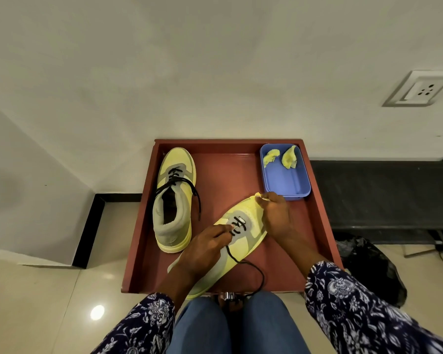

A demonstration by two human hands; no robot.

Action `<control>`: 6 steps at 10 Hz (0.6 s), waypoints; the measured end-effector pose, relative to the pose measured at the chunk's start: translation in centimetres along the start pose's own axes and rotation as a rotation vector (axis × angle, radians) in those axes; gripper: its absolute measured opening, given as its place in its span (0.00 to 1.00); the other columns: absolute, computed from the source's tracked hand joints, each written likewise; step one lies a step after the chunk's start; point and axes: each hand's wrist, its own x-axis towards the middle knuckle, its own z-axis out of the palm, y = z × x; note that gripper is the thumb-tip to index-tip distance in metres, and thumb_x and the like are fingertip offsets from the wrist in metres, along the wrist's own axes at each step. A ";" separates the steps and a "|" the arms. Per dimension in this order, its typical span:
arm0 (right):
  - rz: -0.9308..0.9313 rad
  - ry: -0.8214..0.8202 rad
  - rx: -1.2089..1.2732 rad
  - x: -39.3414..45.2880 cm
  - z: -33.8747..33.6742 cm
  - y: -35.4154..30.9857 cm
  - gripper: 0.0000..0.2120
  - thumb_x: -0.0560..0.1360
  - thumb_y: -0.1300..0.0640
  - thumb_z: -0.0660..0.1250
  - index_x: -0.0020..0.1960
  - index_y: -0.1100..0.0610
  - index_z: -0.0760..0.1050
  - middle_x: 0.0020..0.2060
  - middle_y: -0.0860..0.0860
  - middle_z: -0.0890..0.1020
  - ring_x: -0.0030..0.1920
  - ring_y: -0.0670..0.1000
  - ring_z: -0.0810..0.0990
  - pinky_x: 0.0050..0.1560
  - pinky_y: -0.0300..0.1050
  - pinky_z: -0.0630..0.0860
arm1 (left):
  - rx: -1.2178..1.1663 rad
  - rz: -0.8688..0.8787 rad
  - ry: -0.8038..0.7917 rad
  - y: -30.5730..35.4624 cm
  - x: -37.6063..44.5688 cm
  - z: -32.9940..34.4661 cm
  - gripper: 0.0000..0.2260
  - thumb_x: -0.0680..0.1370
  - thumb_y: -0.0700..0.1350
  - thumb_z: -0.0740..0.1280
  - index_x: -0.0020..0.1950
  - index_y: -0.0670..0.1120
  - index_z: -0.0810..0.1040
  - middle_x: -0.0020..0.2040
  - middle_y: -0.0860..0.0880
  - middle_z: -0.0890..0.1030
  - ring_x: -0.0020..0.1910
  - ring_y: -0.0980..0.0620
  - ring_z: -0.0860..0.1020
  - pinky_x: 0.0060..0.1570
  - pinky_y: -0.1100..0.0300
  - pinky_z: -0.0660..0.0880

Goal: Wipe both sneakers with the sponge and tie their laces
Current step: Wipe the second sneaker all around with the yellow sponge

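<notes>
Our right hand (pixel 275 213) pinches a yellow sponge piece (pixel 258 196) against the toe of the near sneaker (pixel 243 241). Our left hand (pixel 205 249) grips that sneaker at its tongue, fingers curled by the laces. It lies angled on the red tray (pixel 317 221), black lace (pixel 251 267) trailing loose. The second sneaker (pixel 174 198) stands upright at left, untied. Two sponge scraps sit in the blue box (pixel 284 182).

Wall socket (pixel 418 89) upper right; dark bench (pixel 384 195) along wall, black bag (pixel 368 267) on floor beside it.
</notes>
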 end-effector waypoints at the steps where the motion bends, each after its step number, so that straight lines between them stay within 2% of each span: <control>1: 0.008 0.014 -0.007 0.6 0.1 0.1 0.06 0.74 0.54 0.67 0.38 0.52 0.74 0.43 0.54 0.73 0.44 0.53 0.71 0.47 0.47 0.68 | -0.001 -0.015 0.004 0.1 0.1 0.0 0.09 0.70 0.34 0.56 0.43 0.47 0.67 0.50 0.42 0.82 0.46 0.44 0.82 0.36 0.57 0.80; 2: -0.087 -0.002 -0.107 -1.1 -0.4 0.7 0.10 0.75 0.63 0.62 0.53 0.56 0.78 0.48 0.51 0.73 0.47 0.48 0.72 0.49 0.37 0.67 | 0.002 -0.020 -0.003 0.2 0.1 0.0 0.09 0.70 0.34 0.55 0.44 0.47 0.67 0.50 0.42 0.82 0.47 0.44 0.82 0.36 0.57 0.81; 3: -0.154 0.003 -0.234 -2.2 -0.6 1.3 0.18 0.75 0.68 0.57 0.62 0.59 0.74 0.55 0.56 0.74 0.54 0.50 0.74 0.55 0.37 0.67 | 0.000 -0.019 0.005 0.2 0.1 -0.1 0.09 0.69 0.34 0.55 0.44 0.47 0.67 0.49 0.42 0.82 0.46 0.44 0.82 0.37 0.58 0.80; 4: -0.087 0.077 -0.187 -4.1 0.0 1.0 0.18 0.76 0.67 0.57 0.64 0.60 0.72 0.58 0.58 0.74 0.55 0.52 0.75 0.57 0.36 0.68 | 0.011 -0.024 0.022 0.3 0.2 -0.2 0.09 0.69 0.34 0.55 0.44 0.47 0.67 0.50 0.42 0.82 0.46 0.44 0.82 0.37 0.59 0.80; 5: -0.047 0.165 -0.113 -5.6 1.0 0.8 0.18 0.76 0.66 0.59 0.65 0.62 0.72 0.57 0.58 0.75 0.53 0.53 0.76 0.56 0.36 0.70 | 0.029 -0.018 0.013 0.2 0.1 -0.1 0.09 0.69 0.34 0.54 0.44 0.47 0.67 0.50 0.42 0.82 0.47 0.44 0.82 0.38 0.59 0.80; 6: 0.055 0.141 -0.123 -8.4 2.4 0.6 0.19 0.75 0.65 0.61 0.66 0.61 0.71 0.59 0.62 0.73 0.58 0.60 0.72 0.56 0.42 0.68 | 0.030 0.024 0.066 -0.2 0.1 0.3 0.09 0.70 0.34 0.55 0.43 0.47 0.67 0.50 0.42 0.82 0.47 0.44 0.82 0.39 0.59 0.80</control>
